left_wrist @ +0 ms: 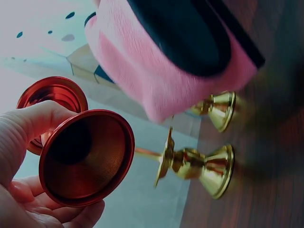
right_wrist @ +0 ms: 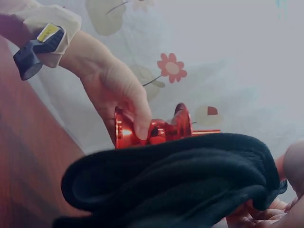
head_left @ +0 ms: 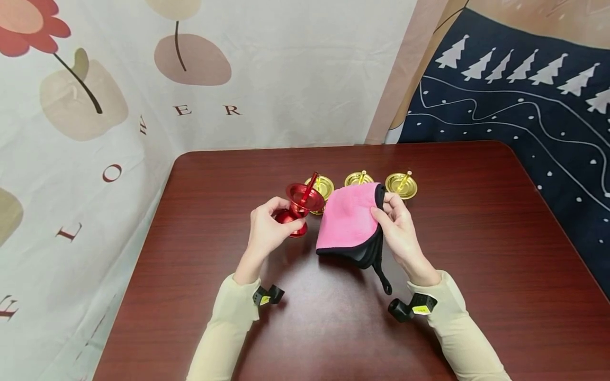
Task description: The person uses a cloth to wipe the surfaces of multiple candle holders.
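In the head view my left hand (head_left: 269,227) grips a red metal candle holder (head_left: 305,198) by its narrow middle, holding it tilted above the table. It has a wide dish, a flared foot and a thin rod rising from the dish. The left wrist view looks into the hollow underside of its foot (left_wrist: 88,159). My right hand (head_left: 399,228) pinches the edge of a pink cloth (head_left: 350,217) with black trim and a hanging loop, thumb on the near side. The cloth hangs just right of the red holder; in the right wrist view its black side (right_wrist: 175,183) overlaps that holder.
Three gold candle holders of the same shape stand in a row behind the hands: a left one (head_left: 324,185), a middle one (head_left: 358,178) partly behind the cloth, and a right one (head_left: 402,185). A dark red-brown wooden table (head_left: 476,211) meets a printed curtain (head_left: 295,69) at its back.
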`<state>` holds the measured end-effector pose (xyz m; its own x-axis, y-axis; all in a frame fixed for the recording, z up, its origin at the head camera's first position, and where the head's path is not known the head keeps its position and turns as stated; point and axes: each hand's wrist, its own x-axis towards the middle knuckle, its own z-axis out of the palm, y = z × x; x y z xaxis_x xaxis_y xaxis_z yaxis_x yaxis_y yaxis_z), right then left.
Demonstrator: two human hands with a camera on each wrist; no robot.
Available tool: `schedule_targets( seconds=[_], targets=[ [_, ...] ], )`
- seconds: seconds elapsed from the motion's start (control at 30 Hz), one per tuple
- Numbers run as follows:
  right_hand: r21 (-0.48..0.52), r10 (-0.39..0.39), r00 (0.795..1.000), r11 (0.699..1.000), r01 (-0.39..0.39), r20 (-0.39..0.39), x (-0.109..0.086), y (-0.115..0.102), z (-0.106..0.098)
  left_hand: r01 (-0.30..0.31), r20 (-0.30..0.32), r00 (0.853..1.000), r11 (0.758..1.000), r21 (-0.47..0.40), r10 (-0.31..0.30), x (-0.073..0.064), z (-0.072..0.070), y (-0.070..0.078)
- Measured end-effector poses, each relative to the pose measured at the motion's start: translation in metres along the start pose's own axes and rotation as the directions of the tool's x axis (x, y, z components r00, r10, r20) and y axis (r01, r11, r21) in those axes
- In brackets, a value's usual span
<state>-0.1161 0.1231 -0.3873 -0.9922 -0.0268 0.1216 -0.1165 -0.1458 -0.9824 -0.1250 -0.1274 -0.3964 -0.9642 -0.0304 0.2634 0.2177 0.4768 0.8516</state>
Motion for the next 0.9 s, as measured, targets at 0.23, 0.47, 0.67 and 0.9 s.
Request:
schedule_targets(
  seconds=[0.23, 0.47, 0.67, 0.9],
  targets=[
    [0.081, -0.057, 0.998, 0.995, 0.055, 0.027, -0.002, -0.001, 0.002, -0.028, 0.079, 0.996, 1.0, -0.011, 0.029, -0.005, 0.011, 0.014],
    [0.18, -0.112, 0.993, 0.978, 0.105, 0.032, -0.004, -0.005, 0.006, -0.052, 0.104, 0.993, 0.998, -0.024, 0.054, -0.006, 0.023, 0.024],
    [0.274, -0.134, 0.99, 0.955, 0.117, 0.044, -0.003, -0.005, 0.005, -0.087, 0.097, 0.991, 0.996, -0.03, 0.09, -0.006, 0.031, 0.03],
    [0.362, -0.152, 0.982, 0.927, 0.1, 0.116, -0.001, -0.001, 0.001, -0.11, 0.049, 0.993, 0.993, -0.033, 0.111, -0.007, 0.04, 0.034]
  ],
)
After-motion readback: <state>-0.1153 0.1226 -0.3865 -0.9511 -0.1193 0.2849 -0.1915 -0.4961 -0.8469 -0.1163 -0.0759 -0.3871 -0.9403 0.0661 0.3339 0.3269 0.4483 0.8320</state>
